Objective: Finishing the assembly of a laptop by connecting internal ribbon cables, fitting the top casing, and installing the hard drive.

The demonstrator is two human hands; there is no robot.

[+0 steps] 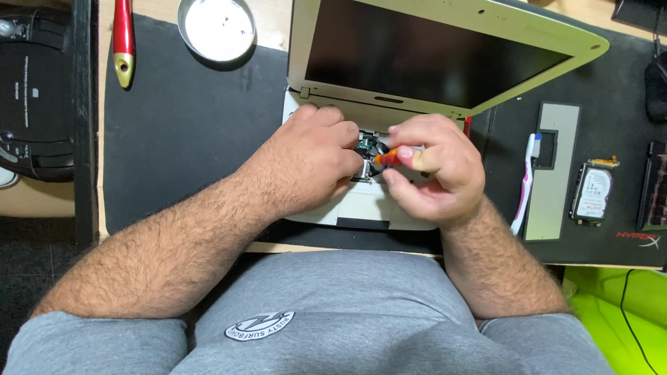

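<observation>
Working inside the opened laptop (361, 208) on the black mat (180, 132), the right hand (434, 170) pinches an orange screwdriver (388, 157) — tip down at the exposed green board (366, 144). The left hand (313, 156) rests curled beside it, fingers hidden. Next likely needs steady turning — a small screw could slip.

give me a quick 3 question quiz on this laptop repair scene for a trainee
1. True or false: the laptop lid is shut.
2. What does the right hand hold? A) orange-handled screwdriver B) toothbrush C) hard drive
3. Fill in: the left hand rests on the laptop's open ____.

Key
1. False, the lid stands open.
2. A; the toothbrush and hard drive lie on the black mat to the right.
3. base, by the exposed green circuit board.
</observation>
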